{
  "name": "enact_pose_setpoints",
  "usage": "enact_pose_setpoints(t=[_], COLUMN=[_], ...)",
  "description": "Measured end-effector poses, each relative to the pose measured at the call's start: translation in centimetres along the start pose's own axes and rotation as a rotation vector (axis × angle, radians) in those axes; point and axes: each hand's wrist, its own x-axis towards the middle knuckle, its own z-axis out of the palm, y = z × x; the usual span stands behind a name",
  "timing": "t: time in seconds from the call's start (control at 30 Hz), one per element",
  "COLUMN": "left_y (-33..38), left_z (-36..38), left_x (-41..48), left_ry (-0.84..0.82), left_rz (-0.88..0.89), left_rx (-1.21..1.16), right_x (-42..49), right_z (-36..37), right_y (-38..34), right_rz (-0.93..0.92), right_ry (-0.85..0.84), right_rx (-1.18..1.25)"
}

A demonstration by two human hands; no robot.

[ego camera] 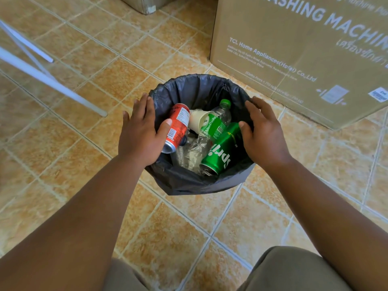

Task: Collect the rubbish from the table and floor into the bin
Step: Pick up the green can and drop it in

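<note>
Bin [197, 82]: black-lined, on the tiled floor [84, 143], between both hands.
Contents: red can [178, 122], green can [222, 152], green-labelled bottle [216, 122], white cup [196, 120], crumpled clear plastic [193, 152].
Left hand [140, 133]: fingers spread, laid over left rim, thumb above red can.
Right hand [264, 133]: fingers loosely straight on right rim, thumb beside green can.
Behind: cardboard box [294, 49], just beside the bin.

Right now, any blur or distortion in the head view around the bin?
Head view: bin contents sharp in even light, green can lettering legible; white metal legs at left look soft; wide lens bows the floor tiles and cardboard box edge.
</note>
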Motion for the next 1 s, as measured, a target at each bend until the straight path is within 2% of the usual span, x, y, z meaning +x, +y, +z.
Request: enact_pose_setpoints(t=[0.17,0.43,0.57,0.7,0.83,0.9,1.0], left_y=[0.4,0.4,0.2,0.2,0.1,-0.1,-0.2], left_z=[-0.2,-0.3,-0.3,-0.3,-0.2,-0.1,-0.2], left_x=[-0.5,-0.5,-0.5,-0.7,-0.6,-0.5,0.0], left_ry=[0.023,0.006,-0.005,0.042,0.253,0.332,0.340], left_rz=[-0.025,-0.001,-0.004,-0.055,-0.134,-0.254,-0.423], left_rx=[-0.105,-0.085,-0.123,-0.256,-0.330,-0.446,-0.580], right_x=[0.1,0.2,0.1,-0.1,-0.1,0.1,0.7], right_z=[0.4,0.5,0.5,1.0,1.5,1.8,1.8], right_y=[0.6,0.9,1.0,1.2,2.0,2.3,2.5], right_rz=[0.023,-0.019,-0.001,0.148,0.376,0.456,0.559], right_ry=[-0.040,-0.123,-0.119,0.008,0.096,0.104,0.106], right_rx=[-0.012,-0.058,0.010,0.186,0.334,0.389,0.522])
